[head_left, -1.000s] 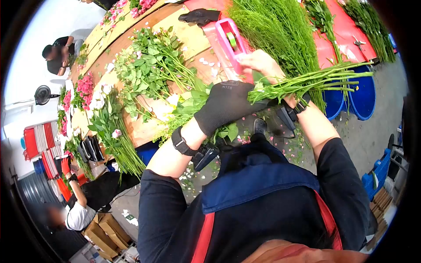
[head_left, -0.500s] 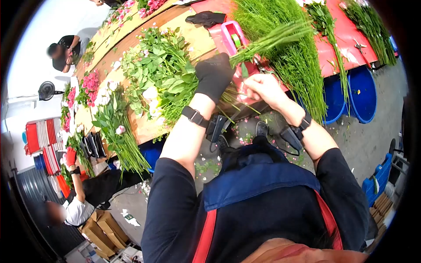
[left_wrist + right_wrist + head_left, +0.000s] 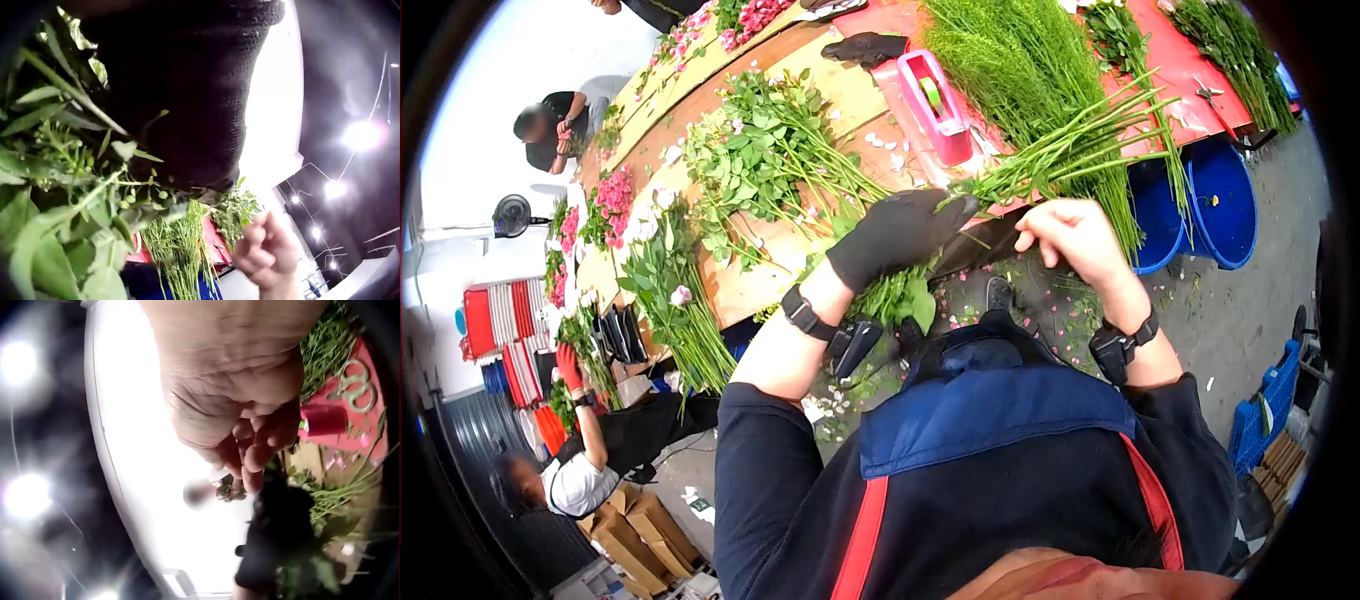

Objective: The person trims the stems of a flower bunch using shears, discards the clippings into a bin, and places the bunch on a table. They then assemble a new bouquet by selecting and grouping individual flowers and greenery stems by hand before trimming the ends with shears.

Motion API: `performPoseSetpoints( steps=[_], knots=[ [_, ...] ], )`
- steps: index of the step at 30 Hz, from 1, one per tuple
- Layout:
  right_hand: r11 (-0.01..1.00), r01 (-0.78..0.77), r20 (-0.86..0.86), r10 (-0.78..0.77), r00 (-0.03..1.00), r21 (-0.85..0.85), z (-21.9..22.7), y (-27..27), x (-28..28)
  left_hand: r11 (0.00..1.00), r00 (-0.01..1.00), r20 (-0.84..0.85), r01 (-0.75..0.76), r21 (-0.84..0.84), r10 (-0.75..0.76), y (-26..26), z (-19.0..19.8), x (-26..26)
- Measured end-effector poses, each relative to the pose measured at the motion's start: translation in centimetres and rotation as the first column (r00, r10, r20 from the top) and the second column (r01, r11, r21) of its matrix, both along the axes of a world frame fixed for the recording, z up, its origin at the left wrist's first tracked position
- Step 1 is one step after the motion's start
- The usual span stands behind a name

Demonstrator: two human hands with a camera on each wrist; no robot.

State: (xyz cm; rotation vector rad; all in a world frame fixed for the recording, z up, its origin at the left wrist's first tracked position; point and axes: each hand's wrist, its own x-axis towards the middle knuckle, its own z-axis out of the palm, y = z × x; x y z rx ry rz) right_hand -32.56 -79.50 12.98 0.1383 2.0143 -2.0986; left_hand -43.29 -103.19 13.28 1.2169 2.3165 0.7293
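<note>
The long wooden bench (image 3: 840, 95) runs away in front of me, heaped with loose rose stems (image 3: 770, 160), and beyond it a red-covered table (image 3: 1200, 70) carries thick sheaves of greenery (image 3: 1020, 60), with blue buckets (image 3: 1215, 205) standing underneath. The bunch of flowers (image 3: 1060, 155) I am working on now lies across my body just off the bench edge, its cut stems fanning up and right towards the red table and its leafy heads hanging down by my left wrist, where the wrist camera shows little but leaves pressed against the glove. A half-second back those stems pointed up over the tape and my bare hand was right on them; now the bunch has swung down and level, and my right hand (image 3: 1075, 240) has come off it. My gloved left hand (image 3: 895, 235) is clenched round the bunch where the stems gather, so it carries the whole weight. The right hand hovers just beside the stems with its fingers loosely curled on nothing, as the wrist view shows too. I judge the binding pass is finished or paused, since the pink tape dispenser (image 3: 935, 95) sits untouched on the bench, apart from both hands, with petals (image 3: 880, 140) scattered near it.
</note>
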Motion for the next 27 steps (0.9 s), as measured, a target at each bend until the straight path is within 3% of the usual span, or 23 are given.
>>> performPoseSetpoints(
  steps=[1,2,3,4,5,6,7,8,9,10,11,12,13,15,16,17,18,19,22,25,26,27],
  knots=[
    [0.996,0.056,0.063,-0.061,0.996,0.068,-0.9,-0.3,0.7,0.993,0.995,0.070,0.063,0.095,-0.070,-0.2,-0.8,-0.2],
    [0.989,0.077,0.008,-0.078,0.997,0.129,-1.4,-0.8,1.0,0.991,0.959,0.250,0.129,0.041,-0.135,0.8,2.5,0.1],
    [0.977,0.102,-0.046,-0.095,0.994,0.190,-2.0,-1.3,1.2,0.989,0.845,0.524,0.145,-0.036,-0.105,1.1,1.9,-0.3],
    [0.936,0.114,-0.427,0.043,0.903,0.334,-1.9,-1.6,0.2,0.969,0.889,0.387,0.236,0.065,-0.243,0.6,0.5,0.0],
    [0.863,0.261,-0.732,0.167,0.660,0.432,-1.9,-1.9,-0.8,0.965,0.844,0.476,0.260,0.044,-0.249,1.5,2.5,0.6],
    [0.909,0.119,-0.620,0.171,0.765,0.398,-3.3,-1.9,-0.9,0.946,0.843,0.440,0.319,0.054,-0.310,1.9,2.7,0.8],
    [0.942,-0.002,-0.486,0.175,0.856,0.336,-4.6,-1.9,-1.0,0.949,0.905,0.291,0.279,0.150,-0.312,1.7,1.3,1.6],
    [0.960,-0.088,-0.339,0.178,0.924,0.264,-5.9,-1.9,-1.1,0.964,0.903,0.340,0.261,0.047,-0.262,2.3,3.0,2.0],
    [0.989,-0.088,-0.227,0.059,0.972,-0.122,-6.8,-1.4,-0.5,0.977,0.911,0.352,0.202,0.068,-0.213,2.7,2.7,2.1],
    [0.815,0.018,-0.055,-0.062,0.997,-0.579,-7.6,-1.0,0.1,0.984,0.882,0.437,0.171,0.051,-0.176,3.9,5.6,2.4],
    [0.530,0.172,0.121,-0.131,0.984,-0.831,-6.8,-0.6,0.6,0.997,0.800,0.595,0.071,0.022,-0.070,4.0,4.3,2.0],
    [0.937,0.076,-0.210,-0.155,0.965,-0.340,-5.5,0.0,1.5,0.999,0.788,0.615,0.044,-0.005,-0.032,3.9,4.0,1.8],
    [0.943,0.125,-0.453,0.030,0.891,0.309,-3.9,0.4,1.9,0.999,0.773,0.635,0.012,-0.034,0.012,4.3,4.3,1.6],
    [0.972,0.095,-0.357,-0.013,0.934,0.213,-3.2,0.9,2.1,0.998,0.749,0.663,0.047,-0.042,-0.007,4.8,3.2,0.7],
    [0.998,0.047,-0.295,-0.054,0.954,-0.033,-3.2,0.4,2.1,0.995,0.843,0.536,0.088,-0.043,-0.051,5.2,2.7,0.9],
    [0.958,0.009,-0.224,-0.075,0.972,-0.285,-3.3,0.0,1.7,0.991,0.912,0.399,0.125,-0.053,-0.094,5.8,2.4,0.8],
    [0.988,-0.035,-0.351,-0.019,0.936,-0.149,-3.2,0.5,1.2,0.987,0.885,0.457,0.139,-0.086,-0.085,5.9,2.6,1.0],
    [0.995,-0.088,-0.371,0.061,0.927,-0.056,-3.2,1.2,0.9,0.989,0.857,0.512,0.123,-0.082,-0.064,6.1,2.1,0.7],
    [0.972,-0.109,-0.355,0.029,0.934,-0.208,-3.1,2.5,1.1,0.993,0.740,0.673,0.080,-0.083,-0.003,6.2,0.8,0.4],
    [0.991,-0.130,-0.392,0.113,0.913,-0.016,-6.2,4.0,1.1,0.994,0.657,0.752,0.107,-0.019,-0.056,7.0,-0.1,0.5],
    [0.981,0.047,-0.656,0.089,0.749,0.187,-6.9,3.8,0.6,0.991,0.646,0.757,0.130,0.024,-0.103,7.6,-0.2,0.6],
    [0.989,-0.040,-0.470,0.104,0.876,0.144,-7.5,4.0,0.3,0.990,0.654,0.750,0.137,0.012,-0.100,8.2,0.1,0.8]
  ],
)
